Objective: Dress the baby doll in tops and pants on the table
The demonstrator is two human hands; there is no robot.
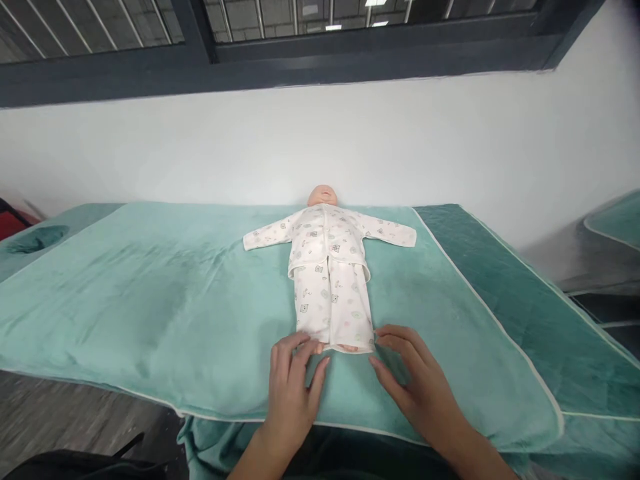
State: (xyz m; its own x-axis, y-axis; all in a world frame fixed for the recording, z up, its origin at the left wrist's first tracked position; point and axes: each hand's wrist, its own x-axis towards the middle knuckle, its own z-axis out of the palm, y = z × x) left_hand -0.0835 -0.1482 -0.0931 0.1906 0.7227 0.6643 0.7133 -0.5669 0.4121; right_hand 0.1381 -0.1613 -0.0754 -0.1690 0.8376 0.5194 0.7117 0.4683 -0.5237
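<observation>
A baby doll (327,263) lies on its back on a light teal blanket (165,300), head toward the white wall, arms spread wide. It wears a white printed top and trousers. My left hand (293,383) rests flat on the blanket with fingers apart, fingertips touching the left trouser cuff. My right hand (413,377) lies open at the right trouser cuff, fingertips at the hem. Neither hand holds anything.
The blanket covers a table with a darker teal cover (540,313) showing at the right. A white wall (200,153) rises right behind the doll's head, with a dark-framed window (320,53) above. Another teal-covered surface (617,220) stands far right.
</observation>
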